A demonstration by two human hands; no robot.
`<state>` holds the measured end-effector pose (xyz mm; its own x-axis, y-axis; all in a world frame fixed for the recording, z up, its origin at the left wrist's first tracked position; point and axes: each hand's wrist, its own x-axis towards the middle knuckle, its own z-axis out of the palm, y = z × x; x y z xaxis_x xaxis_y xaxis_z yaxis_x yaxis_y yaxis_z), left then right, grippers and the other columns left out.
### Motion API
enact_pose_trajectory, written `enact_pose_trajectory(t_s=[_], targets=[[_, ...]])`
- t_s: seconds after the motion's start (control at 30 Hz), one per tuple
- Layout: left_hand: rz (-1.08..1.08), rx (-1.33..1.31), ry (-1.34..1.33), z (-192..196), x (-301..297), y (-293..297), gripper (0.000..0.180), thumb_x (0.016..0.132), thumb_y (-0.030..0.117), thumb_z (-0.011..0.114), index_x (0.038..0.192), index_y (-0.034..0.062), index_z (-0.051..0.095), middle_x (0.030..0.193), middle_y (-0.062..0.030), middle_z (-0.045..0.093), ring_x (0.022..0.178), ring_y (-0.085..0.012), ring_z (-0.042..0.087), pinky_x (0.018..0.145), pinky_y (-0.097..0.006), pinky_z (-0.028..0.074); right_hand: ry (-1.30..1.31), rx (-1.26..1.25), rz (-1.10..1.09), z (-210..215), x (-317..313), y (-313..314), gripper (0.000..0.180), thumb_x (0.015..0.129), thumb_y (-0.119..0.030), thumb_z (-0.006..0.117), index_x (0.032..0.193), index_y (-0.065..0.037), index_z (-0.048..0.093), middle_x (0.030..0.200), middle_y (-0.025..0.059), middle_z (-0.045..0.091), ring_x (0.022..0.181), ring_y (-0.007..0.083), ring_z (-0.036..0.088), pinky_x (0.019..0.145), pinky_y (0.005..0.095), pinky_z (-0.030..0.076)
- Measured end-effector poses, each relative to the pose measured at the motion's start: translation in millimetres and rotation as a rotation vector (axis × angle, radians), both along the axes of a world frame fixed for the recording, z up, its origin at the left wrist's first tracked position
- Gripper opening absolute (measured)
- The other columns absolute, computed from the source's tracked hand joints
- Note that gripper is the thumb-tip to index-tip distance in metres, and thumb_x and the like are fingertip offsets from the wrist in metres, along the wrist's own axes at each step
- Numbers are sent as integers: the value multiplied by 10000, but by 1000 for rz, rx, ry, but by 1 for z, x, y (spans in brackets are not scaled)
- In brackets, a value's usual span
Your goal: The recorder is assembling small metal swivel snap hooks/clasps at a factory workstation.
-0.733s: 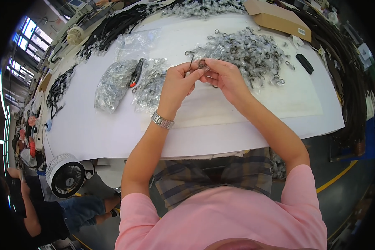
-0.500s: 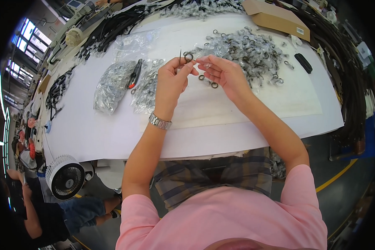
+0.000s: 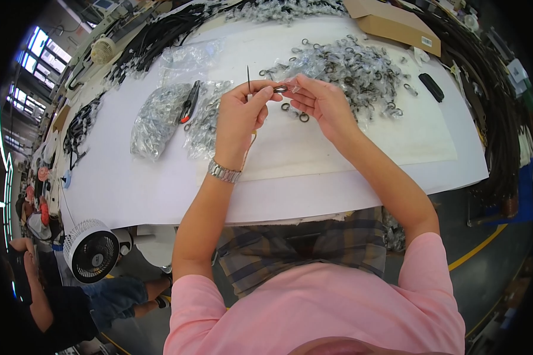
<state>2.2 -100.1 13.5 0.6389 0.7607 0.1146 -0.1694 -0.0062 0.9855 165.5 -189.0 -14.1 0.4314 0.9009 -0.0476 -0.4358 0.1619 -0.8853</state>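
Note:
My left hand [image 3: 243, 109] is closed, its thumb and index finger pinching a small dark metal ring fitting [image 3: 280, 89]. A thin pointed metal tool [image 3: 248, 77] also sticks up from this hand; its kind I cannot make out. My right hand [image 3: 326, 106] is closed at the fingertips on a bit of clear plastic wrap [image 3: 292, 86] beside the ring. Just beyond and right of my hands spreads a pile of plastic-wrapped ring fittings [image 3: 367, 77]. Two loose rings [image 3: 304, 117] lie just below my right fingertips.
Left of my hands are a filled clear bag [image 3: 154, 124], a black-and-red cutter [image 3: 189, 103] and emptied plastic [image 3: 204, 127]. A cardboard box [image 3: 397, 29] and a black case [image 3: 431, 87] stand right. A white fan [image 3: 92, 254] and another person [image 3: 41, 296] are at lower left.
The ring has come down and right, now between both hands' fingertips. My left hand has shifted slightly left, and its pointed tool now leans further left.

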Motion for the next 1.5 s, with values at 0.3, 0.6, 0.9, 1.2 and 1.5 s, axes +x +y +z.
enact_pose_trajectory(t_s=[0.3,0.6,0.9,1.2,1.5], targets=[[90,185,46,-4,0,-8,263,972,111,657,1194,-29,645,845,-71,758,480,-12,441,432,-185,340,-26,5,37,0,-8,-1,288,1056,-284,584,1150,-33,691,1116,72,746,1044,153,721,895,285,539],[60,127,11,-3,3,-11,347,989,145,662,1281,-34,605,772,-4,690,491,-10,424,420,-190,288,66,54,108,1,-11,0,299,1072,-274,556,1188,-30,683,1103,48,741,988,116,700,934,304,539],[92,147,12,-10,9,-12,307,1013,163,638,1258,-21,619,744,-9,674,493,-8,435,420,-187,288,91,86,163,-14,-11,12,242,1049,-272,601,1123,-64,700,1008,9,728,994,115,689,948,299,518],[-118,-77,0,1,-6,3,291,1046,259,609,1184,11,675,725,10,644,498,4,412,423,-174,252,-43,40,245,15,-8,-4,242,1072,-260,554,1115,-51,669,874,-3,678,727,61,599,666,233,499],[-216,-20,67,-3,-10,6,176,965,172,696,1039,13,683,738,0,638,503,7,410,428,-186,246,-182,-176,542,8,15,-2,214,1048,-211,596,1028,-16,684,814,10,663,596,42,525,528,193,398]])
